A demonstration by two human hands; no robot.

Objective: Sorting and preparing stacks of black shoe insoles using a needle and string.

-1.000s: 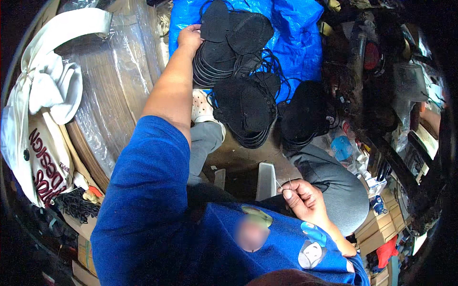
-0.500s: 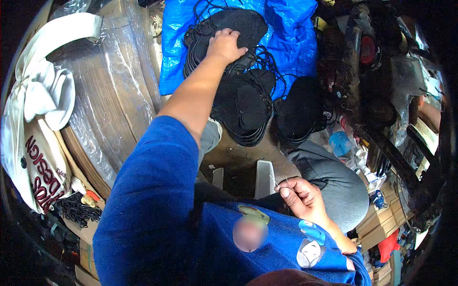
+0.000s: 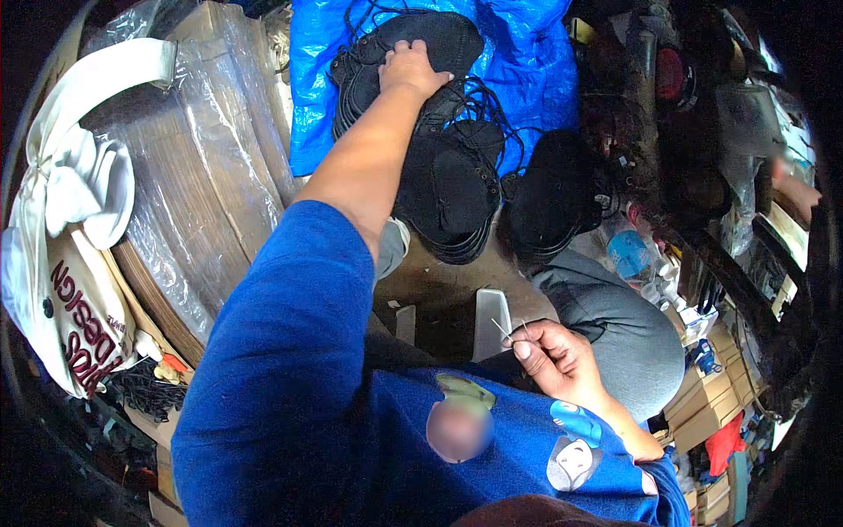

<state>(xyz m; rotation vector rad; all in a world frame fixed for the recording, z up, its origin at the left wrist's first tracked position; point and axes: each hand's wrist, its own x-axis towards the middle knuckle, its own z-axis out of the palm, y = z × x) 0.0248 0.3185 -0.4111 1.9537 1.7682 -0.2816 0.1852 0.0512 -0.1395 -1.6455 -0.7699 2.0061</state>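
My left hand (image 3: pixel 411 68) reaches far forward and lies on a stack of black rounded fabric pieces (image 3: pixel 448 39) with thin black cords. Its fingers are spread, with the thumb pointing right. Nearer to me is a second black stack (image 3: pixel 452 198), with a third black stack (image 3: pixel 551 189) to its right. Low in front of my body, my right hand (image 3: pixel 558 358) is closed in a pinch. Two thin, pale, needle-like ends (image 3: pixel 500 328) stick up from between its thumb and finger; whether they belong to one piece, I cannot tell.
A blue tarp (image 3: pixel 531 70) lies under the far stack. Plastic-wrapped cardboard (image 3: pixel 198 167) and a white cloth bag (image 3: pixel 75 290) are on the left. To the right stand a dark metal frame (image 3: pixel 645 114), cardboard boxes (image 3: pixel 702 408) and clutter. A white plastic edge (image 3: pixel 492 321) shows between my legs.
The whole view has shifted slightly. My left hand stays on the far black stack, and my right hand keeps its pinch on the thin ends.
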